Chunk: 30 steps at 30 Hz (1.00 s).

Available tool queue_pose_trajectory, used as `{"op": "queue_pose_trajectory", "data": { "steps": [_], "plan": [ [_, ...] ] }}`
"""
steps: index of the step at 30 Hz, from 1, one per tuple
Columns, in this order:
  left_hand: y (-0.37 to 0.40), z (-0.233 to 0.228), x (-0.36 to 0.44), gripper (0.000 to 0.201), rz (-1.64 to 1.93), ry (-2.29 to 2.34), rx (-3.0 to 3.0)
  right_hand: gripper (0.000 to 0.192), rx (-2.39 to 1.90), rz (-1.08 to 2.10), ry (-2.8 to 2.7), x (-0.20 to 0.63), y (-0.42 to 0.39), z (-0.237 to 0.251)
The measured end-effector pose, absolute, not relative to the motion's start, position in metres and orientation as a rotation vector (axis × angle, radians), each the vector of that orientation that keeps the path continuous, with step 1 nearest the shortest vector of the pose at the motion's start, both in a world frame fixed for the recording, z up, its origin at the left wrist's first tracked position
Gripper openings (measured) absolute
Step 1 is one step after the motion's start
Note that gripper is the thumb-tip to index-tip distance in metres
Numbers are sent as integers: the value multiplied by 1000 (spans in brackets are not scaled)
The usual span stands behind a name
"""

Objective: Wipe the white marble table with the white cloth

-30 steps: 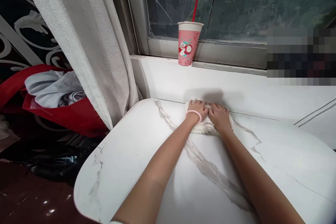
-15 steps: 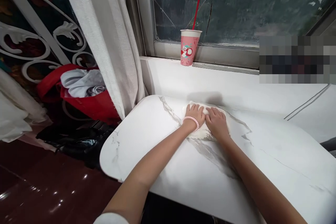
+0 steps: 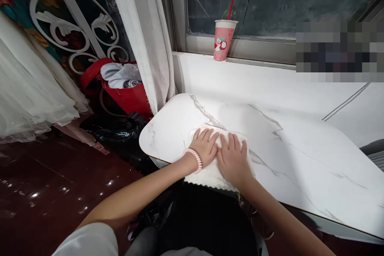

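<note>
A white cloth (image 3: 210, 176) lies on the white marble table (image 3: 294, 160), hanging slightly over its near edge. My left hand (image 3: 204, 146), with a pink coil band at the wrist, presses flat on the cloth's left part. My right hand (image 3: 232, 160) presses flat on the cloth just beside it, fingers spread. Both palms are down and the two hands touch each other.
A pink paper cup (image 3: 223, 40) with a red straw stands on the window sill (image 3: 270, 84). A white curtain (image 3: 147, 36) hangs left of the table. A red bag (image 3: 126, 88) with clothes and a dark bag (image 3: 120, 134) sit on the dark red floor.
Both hands have dragged the cloth from the table's far edge back to its near edge. The camera has pulled back, showing more floor.
</note>
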<state>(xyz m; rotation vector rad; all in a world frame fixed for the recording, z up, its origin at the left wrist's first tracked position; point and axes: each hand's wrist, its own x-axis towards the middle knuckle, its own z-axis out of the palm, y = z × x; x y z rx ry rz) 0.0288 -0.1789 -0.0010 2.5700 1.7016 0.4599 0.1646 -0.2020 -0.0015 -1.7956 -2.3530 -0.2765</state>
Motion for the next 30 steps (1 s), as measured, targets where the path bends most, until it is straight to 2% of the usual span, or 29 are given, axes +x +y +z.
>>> {"op": "queue_pose_trajectory", "data": {
  "steps": [6, 11, 20, 30],
  "plan": [
    [-175, 3, 10, 47, 450, 1629, 2564, 57, -1843, -461, -2452, 141, -208, 6],
    [-130, 7, 10, 48, 398, 1655, 2521, 55, -1794, -508, -2366, 137, -166, 2],
    [-29, 11, 13, 44, 432, 1597, 2557, 57, -1998, -242, -2211, 128, -71, -1],
    [61, 8, 1, 45, 434, 1555, 2530, 49, -1915, -53, -1964, 121, 0, 2]
  ]
}}
